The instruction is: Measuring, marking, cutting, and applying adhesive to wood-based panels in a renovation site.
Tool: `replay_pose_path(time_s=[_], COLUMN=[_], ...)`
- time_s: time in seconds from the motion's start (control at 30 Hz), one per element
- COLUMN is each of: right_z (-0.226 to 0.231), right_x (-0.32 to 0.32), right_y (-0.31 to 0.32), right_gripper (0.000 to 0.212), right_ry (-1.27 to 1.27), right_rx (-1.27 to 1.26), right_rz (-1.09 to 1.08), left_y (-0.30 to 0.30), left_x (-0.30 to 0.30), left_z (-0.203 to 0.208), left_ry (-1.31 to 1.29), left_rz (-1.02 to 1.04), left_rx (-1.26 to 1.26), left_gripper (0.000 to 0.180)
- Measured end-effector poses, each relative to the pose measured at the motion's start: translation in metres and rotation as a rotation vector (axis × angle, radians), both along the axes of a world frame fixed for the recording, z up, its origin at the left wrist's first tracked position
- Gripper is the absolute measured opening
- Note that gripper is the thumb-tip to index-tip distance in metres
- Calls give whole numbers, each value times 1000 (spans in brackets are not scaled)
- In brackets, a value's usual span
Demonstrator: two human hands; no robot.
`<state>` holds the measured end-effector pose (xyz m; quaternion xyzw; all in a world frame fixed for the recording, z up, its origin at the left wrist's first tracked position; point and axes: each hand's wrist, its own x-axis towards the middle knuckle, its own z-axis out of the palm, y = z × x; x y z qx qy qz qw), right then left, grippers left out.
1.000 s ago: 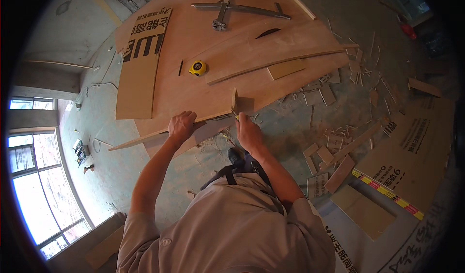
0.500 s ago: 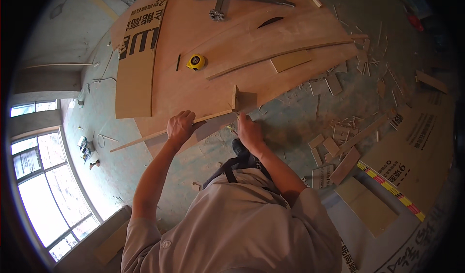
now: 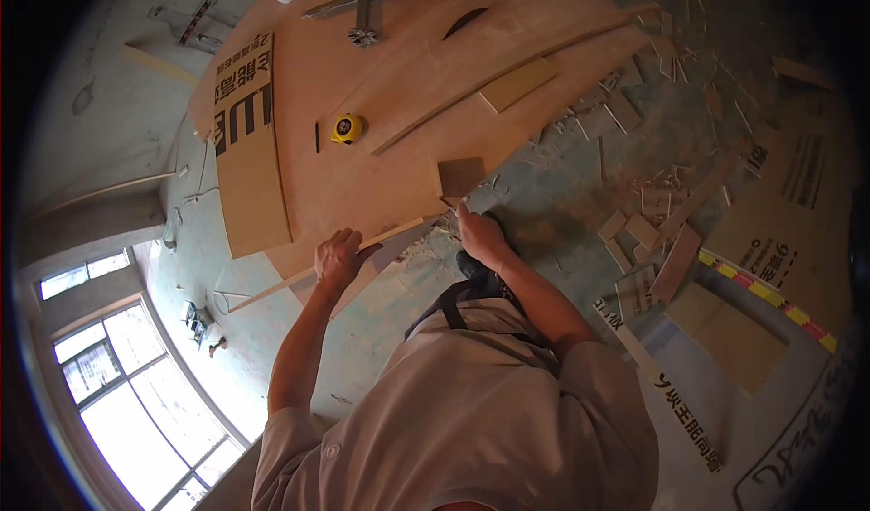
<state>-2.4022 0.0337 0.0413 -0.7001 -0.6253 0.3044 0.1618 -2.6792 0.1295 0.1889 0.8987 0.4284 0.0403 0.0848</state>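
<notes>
My left hand is closed around a long, thin wooden strip, which slants along the near edge of a large reddish-brown board. Around the strip's right end, my right hand is closed, its fingertips pinched on something thin and too small to make out. A small flat piece appears to stand at that end, with a dark rectangular patch beside it. Farther in on the board lie a yellow tape measure and a short dark pencil-like stick.
A printed tan panel covers the board's left side. A long strip, a small tan offcut and a metal cross-shaped frame lie beyond. Wood scraps litter the floor at right, near a yellow-and-red striped bar.
The whole view has turned and shifted slightly. My left hand keeps its grip on the strip; the right hand stays near its right end, fingertips slightly farther from it.
</notes>
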Motion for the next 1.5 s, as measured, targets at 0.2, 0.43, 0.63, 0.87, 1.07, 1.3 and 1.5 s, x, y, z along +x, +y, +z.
replay_pose_path(time_s=[0.2, 0.43, 0.63, 0.87, 1.07, 1.3, 1.5], right_z=[-2, 31, 64, 4, 10, 10, 17], right_x=[-10, -40, -46, -50, -55, -50, -47], right_y=[-21, -18, -14, -19, -15, -16, -16], right_gripper=[15, 15, 12, 17, 8, 9, 15], right_ry=[147, 175, 230, 74, 142, 147, 105], right_rx=[85, -4, 24, -94, 8, 54, -34], right_rz=[-129, -150, -128, -191, -219, -208, -182], left_y=[-2, -7, -4, 1, 0, 2, -1], left_x=[3, 3, 0, 8, 4, 12, 7], left_z=[3, 2, -2, -2, -5, 3, -2], left_ry=[43, 75, 99, 132, 87, 71, 53], left_rz=[19, 26, 47, 76, 57, 53, 45], left_rx=[4, -5, -25, -14, 9, 3, 12], left_gripper=[41, 38, 38, 39, 38, 38, 39])
